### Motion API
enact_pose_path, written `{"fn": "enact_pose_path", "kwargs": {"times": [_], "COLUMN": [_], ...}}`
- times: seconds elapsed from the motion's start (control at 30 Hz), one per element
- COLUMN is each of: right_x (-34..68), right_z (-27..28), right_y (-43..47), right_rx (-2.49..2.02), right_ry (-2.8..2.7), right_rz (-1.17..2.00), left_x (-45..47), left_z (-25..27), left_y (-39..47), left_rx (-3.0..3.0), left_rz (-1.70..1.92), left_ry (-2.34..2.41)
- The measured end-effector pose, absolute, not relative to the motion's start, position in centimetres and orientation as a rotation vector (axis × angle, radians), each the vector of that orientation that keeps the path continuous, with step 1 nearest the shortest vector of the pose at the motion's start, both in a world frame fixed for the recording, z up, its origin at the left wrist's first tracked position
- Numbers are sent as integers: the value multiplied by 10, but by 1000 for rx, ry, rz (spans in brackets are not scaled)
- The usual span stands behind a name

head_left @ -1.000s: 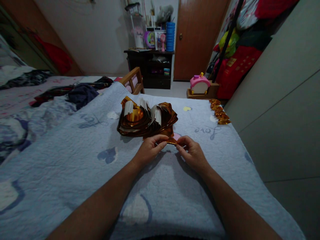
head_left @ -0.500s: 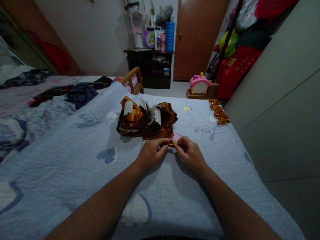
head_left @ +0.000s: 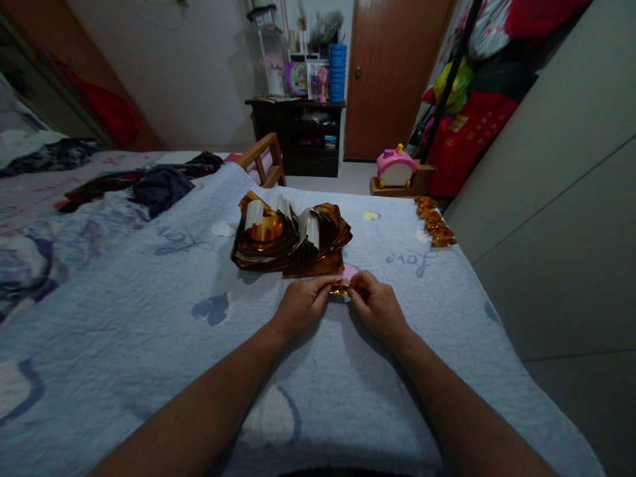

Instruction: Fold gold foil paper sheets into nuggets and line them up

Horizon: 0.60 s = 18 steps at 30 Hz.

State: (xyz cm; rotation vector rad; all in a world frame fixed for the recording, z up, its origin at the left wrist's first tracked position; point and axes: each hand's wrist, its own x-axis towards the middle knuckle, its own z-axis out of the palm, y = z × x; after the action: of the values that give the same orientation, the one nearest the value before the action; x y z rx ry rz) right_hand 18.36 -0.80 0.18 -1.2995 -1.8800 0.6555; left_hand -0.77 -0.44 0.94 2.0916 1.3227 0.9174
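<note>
A small folded piece of gold foil paper (head_left: 340, 289) is stretched between my two hands, low over the bed. My left hand (head_left: 302, 303) pinches its left end between thumb and fingers. At the other end my right hand (head_left: 378, 301) grips it the same way, fingers curled. Just beyond lies a thick stack of gold foil paper sheets (head_left: 293, 242), curled up with white undersides showing. One flat gold sheet (head_left: 313, 266) sticks out from under its near side. Several folded gold foil pieces (head_left: 435, 224) stand in a row along the far right edge of the bed.
The bed carries a light blue quilted cover (head_left: 149, 318). Dark clothes (head_left: 163, 185) are heaped at the left. Past the foot are a wooden chair (head_left: 263, 159), a dark cabinet (head_left: 298, 136) and a pink toy (head_left: 396, 167). A pale cupboard (head_left: 556, 232) borders the right side.
Both hands stay nearly in place. The gold foil piece between them has turned slightly and now looks thinner and more creased. The stack and the row have not moved.
</note>
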Motion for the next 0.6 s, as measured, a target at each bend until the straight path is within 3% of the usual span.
{"fn": "enact_pose_path", "kwargs": {"times": [0.6], "right_x": [180], "right_z": [5], "right_y": [-9], "right_rx": [-1690], "right_ry": [-2099], "right_rz": [333], "left_x": [-4], "left_z": [0], "left_y": [-6], "left_rx": [2326], "left_rz": [832], "left_ry": [1532]}}
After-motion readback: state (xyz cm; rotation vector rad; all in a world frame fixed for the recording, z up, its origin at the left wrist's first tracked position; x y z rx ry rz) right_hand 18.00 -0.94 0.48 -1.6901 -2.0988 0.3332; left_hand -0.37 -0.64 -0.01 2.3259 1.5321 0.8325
